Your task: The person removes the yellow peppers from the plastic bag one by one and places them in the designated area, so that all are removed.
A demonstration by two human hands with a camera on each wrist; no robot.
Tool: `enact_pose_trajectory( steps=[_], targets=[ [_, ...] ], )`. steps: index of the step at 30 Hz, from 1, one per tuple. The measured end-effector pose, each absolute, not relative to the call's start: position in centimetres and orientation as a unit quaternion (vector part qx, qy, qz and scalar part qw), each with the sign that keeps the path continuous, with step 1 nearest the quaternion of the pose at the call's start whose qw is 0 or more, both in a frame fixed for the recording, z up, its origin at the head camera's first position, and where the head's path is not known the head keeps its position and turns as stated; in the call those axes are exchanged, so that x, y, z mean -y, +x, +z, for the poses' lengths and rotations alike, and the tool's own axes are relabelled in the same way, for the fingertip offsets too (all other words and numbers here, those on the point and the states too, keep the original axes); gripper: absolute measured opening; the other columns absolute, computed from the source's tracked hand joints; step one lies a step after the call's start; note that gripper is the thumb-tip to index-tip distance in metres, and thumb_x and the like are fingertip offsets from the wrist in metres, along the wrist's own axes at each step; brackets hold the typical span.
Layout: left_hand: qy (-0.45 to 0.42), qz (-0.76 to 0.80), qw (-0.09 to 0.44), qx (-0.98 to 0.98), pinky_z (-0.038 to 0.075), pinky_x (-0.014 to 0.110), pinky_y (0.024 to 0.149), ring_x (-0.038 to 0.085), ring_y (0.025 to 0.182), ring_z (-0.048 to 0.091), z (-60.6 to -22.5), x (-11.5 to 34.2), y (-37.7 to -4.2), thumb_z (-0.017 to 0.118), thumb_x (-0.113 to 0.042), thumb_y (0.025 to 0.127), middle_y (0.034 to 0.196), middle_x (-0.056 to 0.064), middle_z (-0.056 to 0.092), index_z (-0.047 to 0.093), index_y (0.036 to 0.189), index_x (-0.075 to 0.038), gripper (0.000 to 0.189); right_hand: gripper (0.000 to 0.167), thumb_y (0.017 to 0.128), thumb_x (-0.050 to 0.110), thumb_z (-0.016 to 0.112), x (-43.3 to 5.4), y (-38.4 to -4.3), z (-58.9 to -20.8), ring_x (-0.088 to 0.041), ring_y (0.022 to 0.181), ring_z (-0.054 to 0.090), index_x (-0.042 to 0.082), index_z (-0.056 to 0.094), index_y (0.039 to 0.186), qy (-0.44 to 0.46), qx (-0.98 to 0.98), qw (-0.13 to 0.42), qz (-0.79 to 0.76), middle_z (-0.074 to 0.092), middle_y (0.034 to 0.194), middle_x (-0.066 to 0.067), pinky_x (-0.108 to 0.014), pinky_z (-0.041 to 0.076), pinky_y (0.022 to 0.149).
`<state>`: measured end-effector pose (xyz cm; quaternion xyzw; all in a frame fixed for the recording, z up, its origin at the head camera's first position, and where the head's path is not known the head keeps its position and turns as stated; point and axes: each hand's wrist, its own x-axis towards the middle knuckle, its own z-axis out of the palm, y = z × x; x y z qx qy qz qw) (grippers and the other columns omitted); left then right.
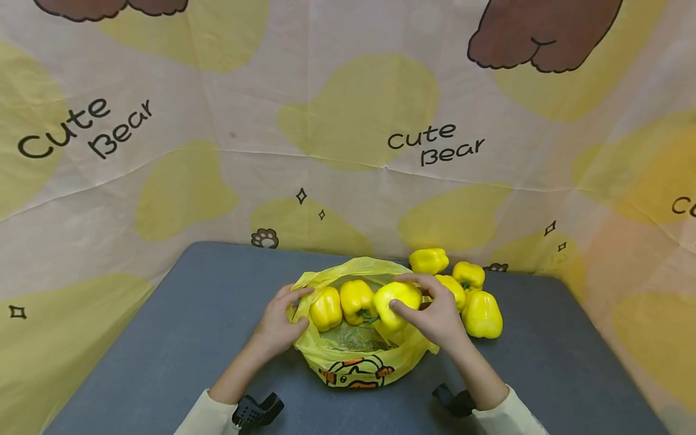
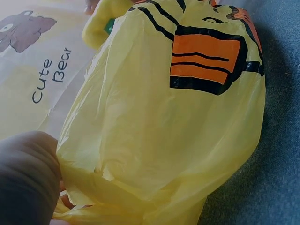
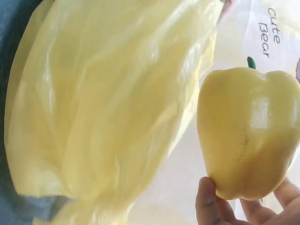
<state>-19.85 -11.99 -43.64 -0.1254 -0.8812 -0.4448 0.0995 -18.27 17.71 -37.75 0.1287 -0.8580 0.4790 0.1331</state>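
A yellow plastic bag [image 1: 359,366] with a cartoon print stands on the table, its mouth spread wide. Inside it lie two yellow bell peppers, one at the left [image 1: 325,309] and one in the middle [image 1: 356,301]. My right hand [image 1: 437,311] grips another yellow bell pepper [image 3: 248,133] by its bottom end, over the right part of the bag's mouth, its green stem turned toward the bag. At the left rim, my left hand [image 1: 280,323] pinches the bag's edge between thumb and fingers; the left wrist view shows the film bunched there.
Several more yellow bell peppers [image 1: 481,314] sit in a cluster right of the bag, behind my right hand. The grey table [image 1: 217,302] ends at the back against a printed cloth [image 1: 337,121]. Black wrist straps [image 1: 258,411] circle both wrists.
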Motion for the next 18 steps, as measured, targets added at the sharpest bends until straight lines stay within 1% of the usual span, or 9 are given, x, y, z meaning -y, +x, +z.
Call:
enact_pose_trajectory(
  steps=[4, 9, 14, 18],
  targets=[
    [-0.125, -0.441, 0.098, 0.883, 0.038, 0.026, 0.064, 0.015, 0.08, 0.045, -43.8, 12.0, -19.9, 0.063, 0.003, 0.071, 0.121, 0.011, 0.054, 0.064, 0.125, -0.009, 0.056, 0.041, 0.075, 0.018, 0.081, -18.4, -18.3, -37.5, -0.019, 0.08, 0.05, 0.015, 0.069, 0.114, 0.122, 0.858, 0.144, 0.478, 0.063, 0.115, -0.006, -0.024, 0.048, 0.062],
    [-0.125, -0.444, 0.094, 0.882, 0.039, 0.027, 0.067, 0.016, 0.082, 0.046, -43.6, 12.1, -19.9, 0.064, 0.002, 0.072, 0.123, 0.012, 0.055, 0.064, 0.126, -0.009, 0.055, 0.042, 0.075, 0.016, 0.08, -19.3, -18.0, -37.0, -0.018, 0.083, 0.053, 0.012, 0.068, 0.115, 0.115, 0.862, 0.153, 0.469, 0.062, 0.117, -0.009, -0.025, 0.05, 0.064],
    [-0.124, -0.446, 0.089, 0.882, 0.039, 0.027, 0.067, 0.017, 0.083, 0.046, -43.5, 12.1, -19.9, 0.064, 0.002, 0.072, 0.124, 0.012, 0.054, 0.064, 0.126, -0.009, 0.055, 0.042, 0.075, 0.013, 0.08, -20.4, -17.6, -36.7, -0.012, 0.077, 0.057, 0.009, 0.068, 0.114, 0.107, 0.861, 0.164, 0.469, 0.063, 0.112, -0.01, -0.024, 0.051, 0.062],
    [-0.125, -0.446, 0.089, 0.882, 0.039, 0.027, 0.067, 0.016, 0.084, 0.047, -43.6, 12.1, -19.9, 0.064, 0.002, 0.072, 0.125, 0.011, 0.054, 0.064, 0.126, -0.009, 0.055, 0.04, 0.075, 0.012, 0.08, -21.5, -17.3, -36.7, -0.008, 0.074, 0.057, 0.01, 0.068, 0.113, 0.102, 0.866, 0.174, 0.457, 0.063, 0.107, -0.008, -0.024, 0.051, 0.06]
  ],
)
